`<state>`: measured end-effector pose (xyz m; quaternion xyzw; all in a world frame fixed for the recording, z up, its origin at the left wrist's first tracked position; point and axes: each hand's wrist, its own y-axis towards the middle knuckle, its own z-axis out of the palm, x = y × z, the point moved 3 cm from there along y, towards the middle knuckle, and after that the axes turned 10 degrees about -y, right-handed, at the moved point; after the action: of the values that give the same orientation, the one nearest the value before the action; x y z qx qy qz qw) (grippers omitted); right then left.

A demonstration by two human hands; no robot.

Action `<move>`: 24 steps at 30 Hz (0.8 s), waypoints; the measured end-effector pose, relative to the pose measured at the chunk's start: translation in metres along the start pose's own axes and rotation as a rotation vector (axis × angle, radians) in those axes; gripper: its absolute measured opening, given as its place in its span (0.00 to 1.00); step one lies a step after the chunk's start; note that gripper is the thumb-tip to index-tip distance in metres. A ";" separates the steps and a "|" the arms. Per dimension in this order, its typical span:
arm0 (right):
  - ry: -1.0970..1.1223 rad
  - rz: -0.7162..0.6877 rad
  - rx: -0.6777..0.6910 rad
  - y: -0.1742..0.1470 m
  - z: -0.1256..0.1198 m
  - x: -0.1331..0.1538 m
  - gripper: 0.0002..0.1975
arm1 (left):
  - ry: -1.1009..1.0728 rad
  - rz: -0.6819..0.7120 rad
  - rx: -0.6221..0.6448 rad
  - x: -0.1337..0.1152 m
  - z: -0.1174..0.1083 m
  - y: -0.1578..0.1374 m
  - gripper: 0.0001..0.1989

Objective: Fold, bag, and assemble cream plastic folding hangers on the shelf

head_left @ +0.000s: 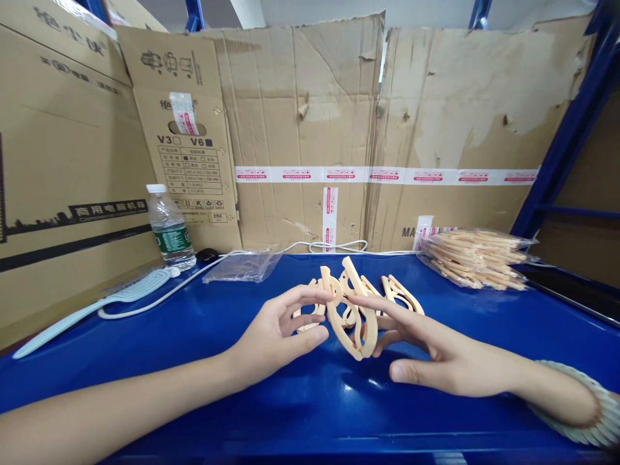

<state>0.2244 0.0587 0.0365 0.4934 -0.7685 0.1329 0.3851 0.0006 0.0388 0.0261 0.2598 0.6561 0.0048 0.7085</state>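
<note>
Blue tabletop (242,416), backed by cardboard (300,110), lies under left hand (274,329) and right hand (436,352), fingers parted, a beige hanger (370,326) between.

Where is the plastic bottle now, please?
In the head view, the bottle stands at the left rear of the blue table, just behind the light-blue brush.

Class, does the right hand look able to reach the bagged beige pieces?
Probably yes: nothing seems to stand on the blue tabletop between the right hand and the bagged beige pieces.
</note>
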 end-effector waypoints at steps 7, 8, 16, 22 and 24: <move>-0.018 -0.017 0.052 0.000 0.000 -0.001 0.35 | -0.044 -0.006 0.014 0.003 -0.001 0.000 0.18; -0.023 -0.019 0.056 -0.001 0.000 -0.001 0.35 | -0.047 0.001 0.030 0.002 0.000 -0.001 0.18; 0.071 0.002 0.064 -0.003 -0.004 0.001 0.32 | -0.028 0.025 0.136 -0.003 0.007 -0.004 0.19; 0.110 0.046 -0.038 0.001 -0.020 -0.002 0.32 | 0.174 0.042 0.219 -0.007 0.007 -0.007 0.15; 0.008 0.125 -0.212 0.001 -0.040 -0.010 0.29 | 0.269 0.052 0.211 -0.008 0.005 -0.008 0.15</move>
<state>0.2444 0.0888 0.0562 0.4005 -0.8059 0.0768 0.4292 0.0014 0.0273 0.0307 0.3466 0.7349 -0.0114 0.5828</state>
